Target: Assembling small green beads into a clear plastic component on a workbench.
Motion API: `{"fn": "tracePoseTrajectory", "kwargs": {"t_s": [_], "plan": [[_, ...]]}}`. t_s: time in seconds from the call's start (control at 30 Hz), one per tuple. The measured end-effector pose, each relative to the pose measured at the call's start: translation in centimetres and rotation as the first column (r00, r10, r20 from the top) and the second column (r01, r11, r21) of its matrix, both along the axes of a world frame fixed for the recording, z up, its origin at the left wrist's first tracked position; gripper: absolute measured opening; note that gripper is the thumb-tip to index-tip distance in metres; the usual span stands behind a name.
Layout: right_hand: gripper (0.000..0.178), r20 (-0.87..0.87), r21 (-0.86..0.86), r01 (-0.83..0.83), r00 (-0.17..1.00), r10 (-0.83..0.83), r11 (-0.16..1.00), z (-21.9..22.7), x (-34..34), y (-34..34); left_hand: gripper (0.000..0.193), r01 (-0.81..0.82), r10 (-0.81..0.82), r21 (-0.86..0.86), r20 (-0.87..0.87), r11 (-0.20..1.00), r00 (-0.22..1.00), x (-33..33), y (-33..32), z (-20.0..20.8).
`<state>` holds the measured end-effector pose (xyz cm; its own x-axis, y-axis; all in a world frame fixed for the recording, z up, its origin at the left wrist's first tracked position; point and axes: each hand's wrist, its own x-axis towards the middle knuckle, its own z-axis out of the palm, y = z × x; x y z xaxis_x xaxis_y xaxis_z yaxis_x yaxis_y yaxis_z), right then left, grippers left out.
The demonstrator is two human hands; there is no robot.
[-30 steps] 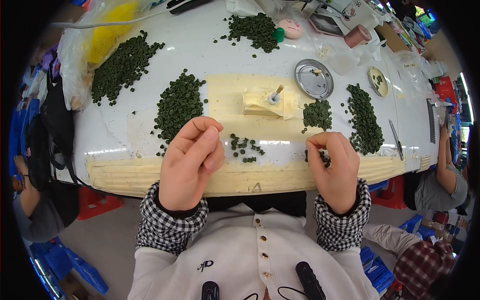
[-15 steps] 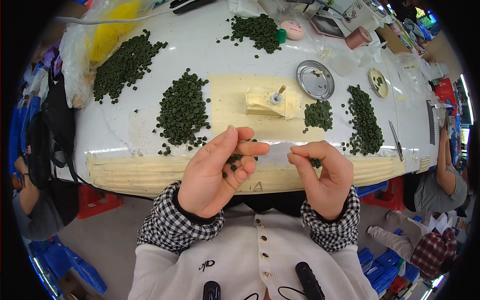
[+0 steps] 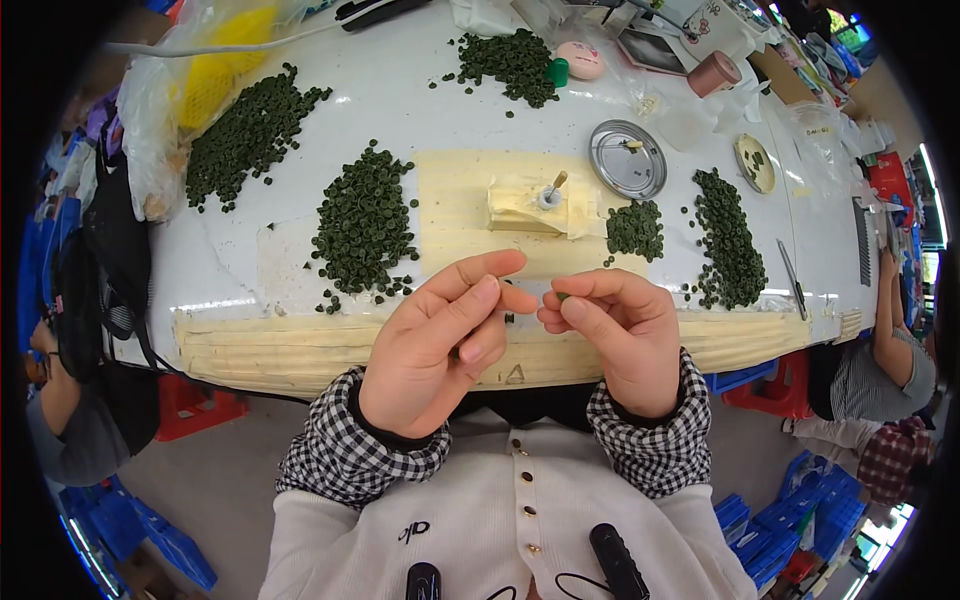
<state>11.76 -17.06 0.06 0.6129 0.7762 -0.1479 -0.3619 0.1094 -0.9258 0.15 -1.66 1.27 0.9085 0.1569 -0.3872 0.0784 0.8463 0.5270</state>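
My left hand (image 3: pixel 425 345) is curled above the near table edge, with small dark green round pieces (image 3: pixel 455 353) mostly hidden behind its bent fingers. Opposite it, my right hand (image 3: pixel 635 340) pinches one small green piece (image 3: pixel 563 296) between thumb and fingertips, close to the left fingertips. Beyond the hands stands a block wrapped in cream tape (image 3: pixel 515 207), topped by a white cylinder (image 3: pixel 549 198) with a thin stick upright in it. A small heap of flat green pieces (image 3: pixel 636 230) lies right of the block; a larger heap of the pieces (image 3: pixel 365 220) is to its left.
More green heaps lie at the far left (image 3: pixel 250 135), far middle (image 3: pixel 510 65) and right (image 3: pixel 730 240). Near the block is a round metal lid (image 3: pixel 628 175); tweezers (image 3: pixel 790 278) lie at the right. Cream tape (image 3: pixel 280 345) covers the front edge. Other people sit on both sides.
My right hand has moved left, bringing its fingertips near my left hand, and a green piece now shows in its pinch. My left thumb and fingers have closed in more.
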Motion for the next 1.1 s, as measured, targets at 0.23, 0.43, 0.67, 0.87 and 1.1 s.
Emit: {"fn": "tracePoseTrajectory", "kwargs": {"t_s": [0.23,0.43,0.67,0.87,1.1], "plan": [[0.018,-0.107,0.022,-0.025,0.994,0.027,0.999,-0.3,0.3,-0.1,0.019,-0.04,0.047,-0.07,0.095,0.997,0.994,-0.4,0.1,-1.9],[0.011,-0.083,0.058,0.005,0.997,0.0,0.998,-0.2,0.0,0.3,0.022,-0.04,0.047,-0.07,0.09,0.997,0.995,-0.2,0.2,-1.9],[0.012,0.043,0.146,0.061,0.997,-0.067,0.987,-0.7,-0.2,0.2,0.024,-0.04,0.046,-0.086,0.066,0.995,0.997,-0.1,0.0,-1.8],[0.016,0.141,0.057,0.062,0.988,-0.07,0.996,0.0,-0.6,0.2,0.022,-0.044,0.05,-0.082,0.076,0.996,0.996,-0.1,-0.2,-2.1],[0.016,0.301,0.016,0.096,0.949,-0.096,0.995,0.1,-0.9,0.7,0.019,-0.026,0.032,-0.051,0.129,0.998,0.991,-0.3,-0.5,-2.4]]}}
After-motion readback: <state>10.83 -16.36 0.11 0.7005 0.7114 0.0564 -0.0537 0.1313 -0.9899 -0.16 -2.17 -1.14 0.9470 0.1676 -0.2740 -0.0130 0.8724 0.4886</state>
